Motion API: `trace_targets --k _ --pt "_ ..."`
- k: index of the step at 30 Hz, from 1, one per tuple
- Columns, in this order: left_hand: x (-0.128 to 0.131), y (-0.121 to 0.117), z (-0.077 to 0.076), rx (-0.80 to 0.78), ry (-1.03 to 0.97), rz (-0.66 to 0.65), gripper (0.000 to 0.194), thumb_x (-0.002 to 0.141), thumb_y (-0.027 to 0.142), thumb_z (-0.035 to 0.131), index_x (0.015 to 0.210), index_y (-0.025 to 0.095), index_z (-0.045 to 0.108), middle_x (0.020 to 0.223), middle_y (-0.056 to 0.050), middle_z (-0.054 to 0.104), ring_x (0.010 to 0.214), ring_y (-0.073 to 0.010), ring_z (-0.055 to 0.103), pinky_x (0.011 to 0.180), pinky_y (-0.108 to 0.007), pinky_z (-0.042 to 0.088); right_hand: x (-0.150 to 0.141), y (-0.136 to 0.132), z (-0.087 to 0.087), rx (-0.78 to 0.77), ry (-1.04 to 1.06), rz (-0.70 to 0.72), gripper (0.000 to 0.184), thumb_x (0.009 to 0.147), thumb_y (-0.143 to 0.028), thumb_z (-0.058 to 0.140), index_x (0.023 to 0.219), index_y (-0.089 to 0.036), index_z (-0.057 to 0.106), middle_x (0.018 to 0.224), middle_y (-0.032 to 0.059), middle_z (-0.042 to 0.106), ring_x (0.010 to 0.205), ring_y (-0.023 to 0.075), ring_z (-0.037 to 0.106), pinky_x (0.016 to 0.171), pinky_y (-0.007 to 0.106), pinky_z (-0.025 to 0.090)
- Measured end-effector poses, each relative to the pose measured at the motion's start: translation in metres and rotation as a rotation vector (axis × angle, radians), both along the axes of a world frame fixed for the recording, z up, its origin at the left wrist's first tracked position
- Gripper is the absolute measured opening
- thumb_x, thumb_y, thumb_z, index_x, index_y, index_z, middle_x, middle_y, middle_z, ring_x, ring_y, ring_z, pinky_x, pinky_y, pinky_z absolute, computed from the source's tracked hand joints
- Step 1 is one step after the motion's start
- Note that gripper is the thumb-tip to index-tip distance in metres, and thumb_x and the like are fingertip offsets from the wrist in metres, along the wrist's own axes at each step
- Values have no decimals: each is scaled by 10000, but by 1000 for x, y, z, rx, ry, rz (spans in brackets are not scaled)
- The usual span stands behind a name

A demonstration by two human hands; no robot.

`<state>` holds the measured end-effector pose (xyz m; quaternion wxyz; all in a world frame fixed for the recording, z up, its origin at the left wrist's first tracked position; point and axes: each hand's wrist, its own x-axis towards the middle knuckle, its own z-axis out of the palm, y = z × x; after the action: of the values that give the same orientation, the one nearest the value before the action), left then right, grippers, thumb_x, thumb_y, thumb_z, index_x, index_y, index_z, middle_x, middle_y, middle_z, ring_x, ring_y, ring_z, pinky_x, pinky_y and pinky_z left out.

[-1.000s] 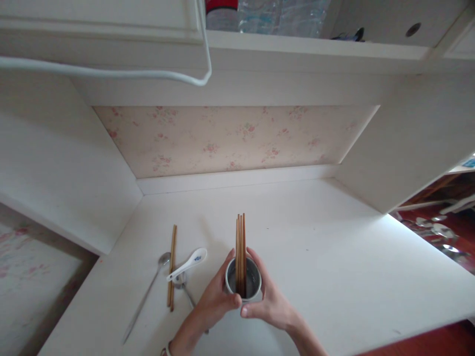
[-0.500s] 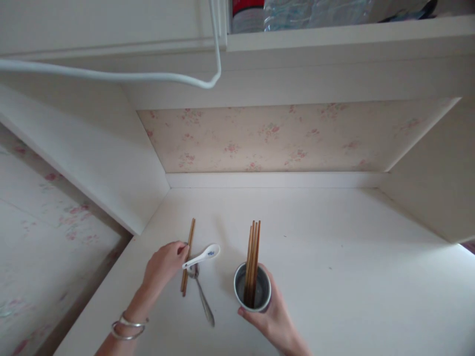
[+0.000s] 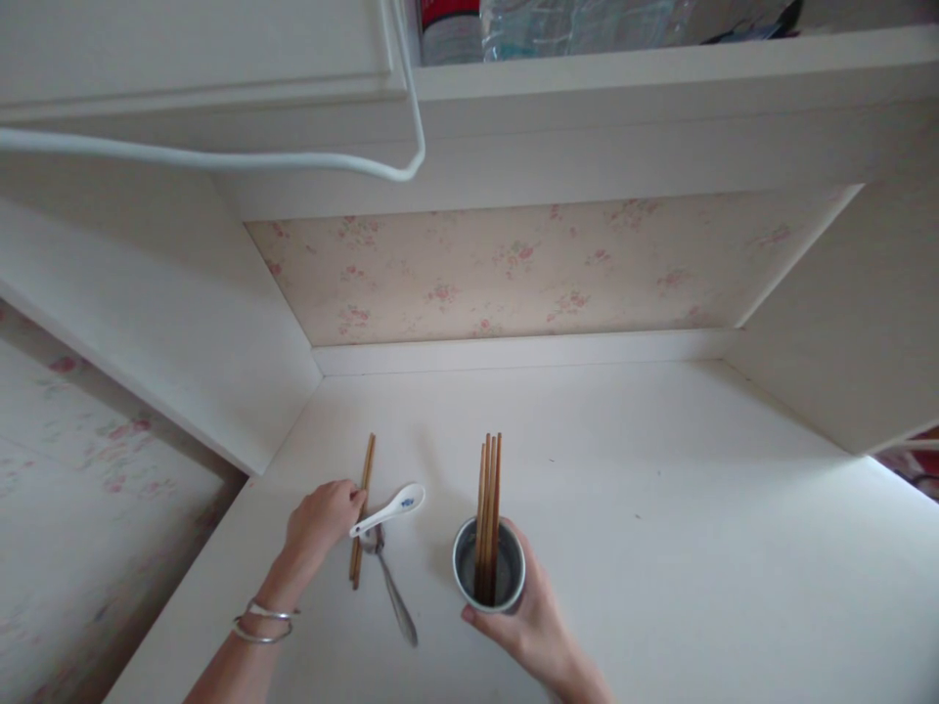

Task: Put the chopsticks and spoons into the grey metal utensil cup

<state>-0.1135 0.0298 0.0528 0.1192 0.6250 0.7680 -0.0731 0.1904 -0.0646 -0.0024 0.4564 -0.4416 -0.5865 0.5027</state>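
My left hand [image 3: 323, 518] is at the left, its fingers closed around the middle of a pair of wooden chopsticks [image 3: 371, 455] lying on the white tabletop. Just right of those fingers is a white ceramic spoon [image 3: 403, 501] with a small blue mark in its bowl. Its handle overlaps the bowl of a metal spoon [image 3: 396, 596], which points toward me. My right hand [image 3: 532, 611] is wrapped round a grey metal cup [image 3: 512, 590] from its right side. Several wooden chopsticks [image 3: 490, 489] stand upright in that cup.
A white cable [image 3: 220, 156] hangs across the upper left in front of the cabinet. Clear plastic packages [image 3: 572, 24] sit on the shelf above. White side panels [image 3: 168, 293] and a floral back wall [image 3: 469, 284] enclose the tabletop [image 3: 623, 606].
The whole view has shifted slightly, so things appear a little further left. My left fingers stay at the chopsticks on the table, and my right hand keeps its hold on the cup.
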Motion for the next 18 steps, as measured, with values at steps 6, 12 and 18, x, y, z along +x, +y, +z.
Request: trace_targets --k 6,12,18 --pt "0 6 -4 -22 -12 8 356 879 448 410 799 239 686 965 -120 739 891 -306 688 693 -353 454 -1 1 3 14 33 5 867 659 -287 838 1397 -252 385 1339 114 572 1235 323 543 1063 473 417" --pt "-1 13 -11 -49 -68 11 383 848 494 452 774 224 713 922 -132 750 895 -287 689 677 -307 433 0 2 8 41 3 6 853 652 -294 846 1380 -256 405 1334 107 567 1230 319 539 1061 464 412" --pt "-1 22 -13 -3 -151 -19 386 822 494 485 690 210 710 764 -73 745 759 -227 684 605 -253 396 0 1 4 36 1 2 867 647 -273 847 1385 -254 393 1341 105 556 1234 313 528 1064 471 404"
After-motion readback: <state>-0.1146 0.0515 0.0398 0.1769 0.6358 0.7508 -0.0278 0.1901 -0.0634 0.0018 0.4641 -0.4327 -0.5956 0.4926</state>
